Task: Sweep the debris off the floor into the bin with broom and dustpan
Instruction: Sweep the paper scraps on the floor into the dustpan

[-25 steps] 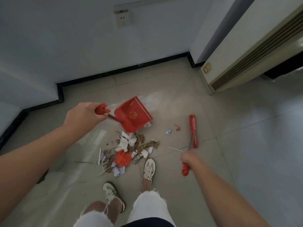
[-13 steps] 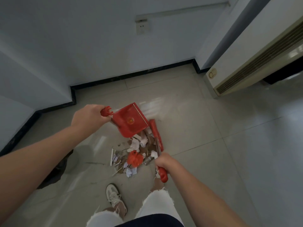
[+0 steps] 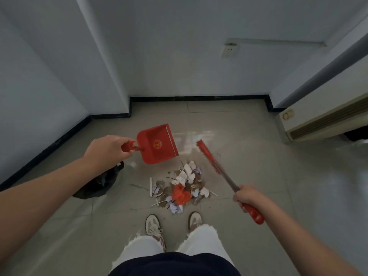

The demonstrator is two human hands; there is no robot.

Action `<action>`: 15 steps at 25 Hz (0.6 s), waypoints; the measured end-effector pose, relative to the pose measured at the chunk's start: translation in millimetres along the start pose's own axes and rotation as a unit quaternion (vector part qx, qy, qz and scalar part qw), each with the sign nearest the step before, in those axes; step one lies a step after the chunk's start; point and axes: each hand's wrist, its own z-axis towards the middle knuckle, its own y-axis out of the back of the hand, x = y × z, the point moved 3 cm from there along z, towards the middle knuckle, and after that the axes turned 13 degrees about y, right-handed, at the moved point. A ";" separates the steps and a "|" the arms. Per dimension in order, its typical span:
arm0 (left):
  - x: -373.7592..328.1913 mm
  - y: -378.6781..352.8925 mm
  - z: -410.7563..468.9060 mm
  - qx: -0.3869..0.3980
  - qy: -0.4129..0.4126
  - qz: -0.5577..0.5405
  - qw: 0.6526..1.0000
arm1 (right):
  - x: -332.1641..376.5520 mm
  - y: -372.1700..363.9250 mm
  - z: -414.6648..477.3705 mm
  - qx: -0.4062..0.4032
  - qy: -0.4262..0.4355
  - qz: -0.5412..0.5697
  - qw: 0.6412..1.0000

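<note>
A heap of debris, made of torn paper, cardboard bits, sticks and a crumpled red scrap, lies on the tiled floor just in front of my shoes. My left hand grips the handle of a red dustpan, which hangs in the air above and left of the heap. My right hand is closed on the red-handled broom; its red brush head is raised to the right of the heap, off the floor. A black bin bag sits on the floor under my left forearm, partly hidden.
White walls with black skirting close off the corner behind the heap. A cream floor-standing air unit stands at the right. A wall socket is high on the back wall. My two shoes stand just below the heap.
The broom swept inward against the heap and has now swung back out to the right, lifted. Loose scraps at the right are gathered into the heap. The dustpan stayed raised; my view shifted, showing the black bag.
</note>
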 end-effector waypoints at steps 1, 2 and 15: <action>6.6 0.2 -9.8 -0.003 0.018 -0.008 1.000 | 1.7 7.5 4.9 -0.003 0.001 0.007 1.000; 12.2 -1.6 -18.5 -0.005 0.043 -0.023 0.999 | 2.5 14.1 10.9 -0.006 -0.004 0.024 1.000; -4.9 -72.0 -214.4 -0.060 0.311 -0.114 0.942 | -5.5 -54.2 29.0 0.162 0.023 -0.078 0.983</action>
